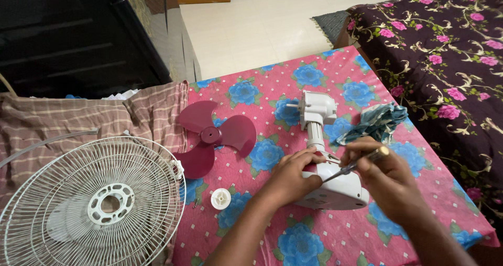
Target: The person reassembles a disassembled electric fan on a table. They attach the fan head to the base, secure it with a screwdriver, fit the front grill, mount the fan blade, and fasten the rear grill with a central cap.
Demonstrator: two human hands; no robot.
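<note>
A white fan motor housing point(335, 192) with its neck and mount point(316, 111) lies on the pink flowered table cover point(325, 240). My left hand point(293, 174) grips the housing's left side. My right hand point(380, 174) holds a screwdriver point(361, 161) whose tip points at the housing's top near my left fingers. A maroon three-blade fan propeller point(212, 136) lies flat to the left. A small white plastic nut point(220, 198) rests below it.
A white wire fan guard point(94, 203) lies at the left on a checked brown cloth point(152, 109). A crumpled blue-green cloth point(377, 120) sits behind my right hand. A bed with a dark flowered sheet point(450, 51) stands on the right, a black cabinet point(73, 35) at the back left.
</note>
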